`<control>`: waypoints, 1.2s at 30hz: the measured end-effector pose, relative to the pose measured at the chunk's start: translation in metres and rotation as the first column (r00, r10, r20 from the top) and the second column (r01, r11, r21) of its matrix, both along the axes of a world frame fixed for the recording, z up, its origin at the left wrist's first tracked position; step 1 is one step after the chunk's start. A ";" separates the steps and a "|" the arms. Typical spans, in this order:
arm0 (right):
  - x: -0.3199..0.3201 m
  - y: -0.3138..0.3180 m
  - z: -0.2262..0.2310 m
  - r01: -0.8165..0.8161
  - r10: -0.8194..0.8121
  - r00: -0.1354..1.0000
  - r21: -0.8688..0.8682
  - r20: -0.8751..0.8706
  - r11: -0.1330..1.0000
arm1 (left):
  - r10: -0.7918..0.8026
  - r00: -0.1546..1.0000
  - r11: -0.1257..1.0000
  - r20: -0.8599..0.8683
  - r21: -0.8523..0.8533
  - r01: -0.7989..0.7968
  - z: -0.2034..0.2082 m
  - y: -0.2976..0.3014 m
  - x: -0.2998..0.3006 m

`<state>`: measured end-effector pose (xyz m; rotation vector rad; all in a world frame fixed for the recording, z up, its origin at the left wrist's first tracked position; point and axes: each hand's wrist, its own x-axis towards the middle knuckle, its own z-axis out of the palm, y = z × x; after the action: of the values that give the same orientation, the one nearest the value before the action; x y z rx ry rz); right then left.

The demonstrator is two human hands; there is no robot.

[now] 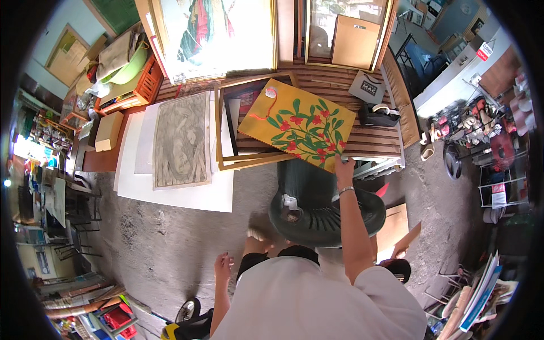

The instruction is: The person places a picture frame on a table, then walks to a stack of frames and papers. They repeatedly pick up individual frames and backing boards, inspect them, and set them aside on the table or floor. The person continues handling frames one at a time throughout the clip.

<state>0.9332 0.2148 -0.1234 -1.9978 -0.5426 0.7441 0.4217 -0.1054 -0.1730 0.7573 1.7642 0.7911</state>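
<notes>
My right hand (344,166) pinches the lower right corner of a yellow panel (266,122) painted with red flowers and green leaves. A red cord and a small white piece lie at the panel's upper left. The panel rests tilted across a thin gold picture frame (220,136) on the slatted table. Down at my left side, my left hand (224,263) hangs with loosely bent fingers and holds nothing. Left of the frame, a grey figure drawing (182,141) lies on large white sheets (218,195).
A dark plastic chair (362,218) stands between me and the slatted table (371,139). A black tape dispenser (378,116) sits at the table's right. Framed pictures (258,34) lean behind. Another person's hand (401,249) is low at right, beside cardboard (394,224).
</notes>
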 end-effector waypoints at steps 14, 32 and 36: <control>-0.056 -0.001 0.067 -0.062 0.177 0.963 0.467 -0.205 0.882 | -0.503 0.833 0.859 0.229 0.238 0.453 0.104 0.315 0.033; -0.140 0.024 0.137 0.034 0.530 0.708 0.772 -0.466 0.634 | -0.595 0.763 0.690 0.252 0.647 0.325 0.225 0.604 -0.001; -0.142 0.084 0.105 -0.077 0.521 0.741 0.718 -0.423 0.692 | -0.357 0.919 0.661 -0.169 0.649 0.376 0.282 0.619 -0.025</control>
<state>0.7916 0.2992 -0.0182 -0.9076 -0.6541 1.1538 0.3970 0.5132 0.1093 1.5649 1.2424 1.1497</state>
